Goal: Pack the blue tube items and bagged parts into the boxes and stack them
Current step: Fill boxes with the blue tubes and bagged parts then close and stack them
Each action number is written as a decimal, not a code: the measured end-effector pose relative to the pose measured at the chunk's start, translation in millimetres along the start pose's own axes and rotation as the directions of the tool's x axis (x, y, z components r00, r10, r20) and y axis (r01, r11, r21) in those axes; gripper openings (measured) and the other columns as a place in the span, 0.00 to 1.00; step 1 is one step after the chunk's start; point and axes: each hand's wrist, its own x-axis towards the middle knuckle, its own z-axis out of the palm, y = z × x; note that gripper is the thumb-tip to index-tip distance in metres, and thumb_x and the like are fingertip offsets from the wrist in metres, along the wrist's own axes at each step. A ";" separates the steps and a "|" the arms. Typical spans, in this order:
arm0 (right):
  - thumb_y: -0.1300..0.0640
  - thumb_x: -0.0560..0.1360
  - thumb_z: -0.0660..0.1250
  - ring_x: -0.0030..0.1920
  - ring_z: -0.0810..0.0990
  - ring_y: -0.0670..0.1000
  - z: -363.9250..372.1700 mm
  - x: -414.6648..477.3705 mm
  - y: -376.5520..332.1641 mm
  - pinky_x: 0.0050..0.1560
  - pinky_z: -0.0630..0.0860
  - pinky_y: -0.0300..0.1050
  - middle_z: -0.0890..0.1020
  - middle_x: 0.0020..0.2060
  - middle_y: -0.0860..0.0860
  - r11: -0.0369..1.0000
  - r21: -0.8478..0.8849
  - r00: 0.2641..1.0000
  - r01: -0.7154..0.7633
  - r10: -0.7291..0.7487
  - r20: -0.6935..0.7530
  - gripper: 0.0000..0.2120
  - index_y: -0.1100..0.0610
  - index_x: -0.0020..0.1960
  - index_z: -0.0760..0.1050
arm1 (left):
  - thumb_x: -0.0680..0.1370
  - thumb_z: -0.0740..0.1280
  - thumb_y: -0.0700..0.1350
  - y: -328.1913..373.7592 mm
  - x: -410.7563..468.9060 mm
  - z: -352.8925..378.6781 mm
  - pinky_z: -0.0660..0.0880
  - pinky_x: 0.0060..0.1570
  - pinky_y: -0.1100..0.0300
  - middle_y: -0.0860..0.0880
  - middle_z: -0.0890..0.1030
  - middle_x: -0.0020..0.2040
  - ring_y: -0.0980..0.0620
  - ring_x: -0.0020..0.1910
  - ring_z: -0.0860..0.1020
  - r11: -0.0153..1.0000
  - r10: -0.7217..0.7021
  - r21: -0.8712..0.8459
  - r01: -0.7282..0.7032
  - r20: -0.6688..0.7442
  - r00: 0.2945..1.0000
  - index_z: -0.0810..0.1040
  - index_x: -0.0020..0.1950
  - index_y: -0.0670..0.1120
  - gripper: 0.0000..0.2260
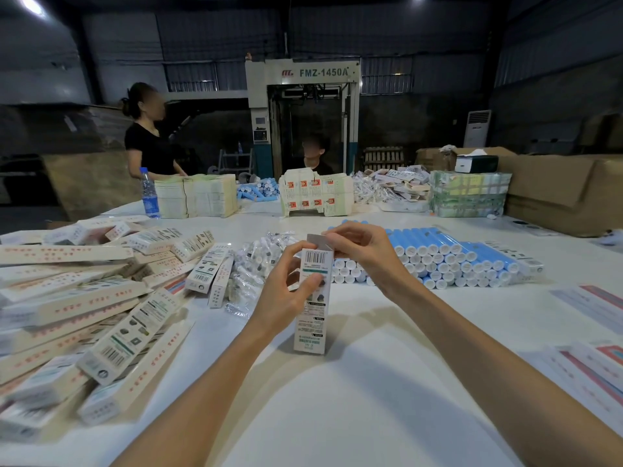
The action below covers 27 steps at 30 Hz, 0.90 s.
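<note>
Desk: What are the hands on?

Me: One box (pixel 312 308), held upright over the middle of the table (pixel 371 392). From my screen, the left hand (pixel 286 293) is wrapped round its upper half, thumb across the printed face. The right hand (pixel 362 251) pinches the raised top flap (pixel 316 242) between thumb and fingers. I cannot tell whether the box's foot touches the table.

Desk: And the stock, counted?

Me: Two supplies, both just behind the box. The blue tubes (pixel 438 254) lie in one stack to the right, white caps toward me, several layers high — too many for me to count surely. The bagged parts (pixel 256 261) make one loose pile behind the left hand. To the left I see one sprawling heap of closed boxes (pixel 101 298), well over a dozen, lying at all angles. On the far side there are one water bottle (pixel 150 193) and two people (pixel 148 146) — one standing, one seated.
</note>
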 end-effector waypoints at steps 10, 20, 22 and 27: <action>0.64 0.75 0.77 0.55 0.86 0.60 2.1 -1.1 -7.7 0.58 0.83 0.50 0.86 0.51 0.62 0.943 0.246 0.975 -0.223 0.220 0.042 0.06 0.63 0.51 0.85 | 0.83 0.73 0.43 4.6 -1.9 -0.7 0.78 0.52 0.70 0.60 0.85 0.56 0.60 0.57 0.83 1.000 0.002 0.023 -0.002 -0.013 1.000 0.71 0.70 0.66 0.23; 0.64 0.73 0.78 0.58 0.85 0.60 -2.8 3.3 -12.7 0.63 0.81 0.53 0.87 0.52 0.63 0.955 0.133 0.962 -0.266 0.254 0.097 0.07 0.64 0.50 0.86 | 0.83 0.73 0.43 4.5 -3.8 0.6 0.81 0.51 0.64 0.54 0.87 0.57 0.52 0.56 0.85 0.997 -0.029 -0.071 0.028 -0.010 1.000 0.62 0.72 0.59 0.26; 0.63 0.74 0.78 0.58 0.86 0.59 -3.0 2.3 -17.1 0.65 0.81 0.54 0.87 0.52 0.60 0.970 0.063 0.969 -0.236 0.230 0.093 0.06 0.63 0.50 0.86 | 0.82 0.74 0.43 3.4 -3.4 -0.5 0.82 0.51 0.60 0.50 0.87 0.56 0.49 0.55 0.86 0.995 -0.023 -0.093 0.022 -0.010 1.000 0.59 0.72 0.60 0.29; 0.60 0.78 0.74 0.58 0.86 0.54 -2.5 -5.5 -27.5 0.64 0.81 0.51 0.88 0.52 0.54 0.985 -0.101 0.981 -0.138 0.150 0.123 0.06 0.59 0.54 0.87 | 0.83 0.73 0.44 2.8 -2.6 -1.5 0.82 0.54 0.60 0.52 0.86 0.55 0.52 0.56 0.85 1.000 0.027 -0.005 -0.027 0.026 0.999 0.67 0.77 0.61 0.27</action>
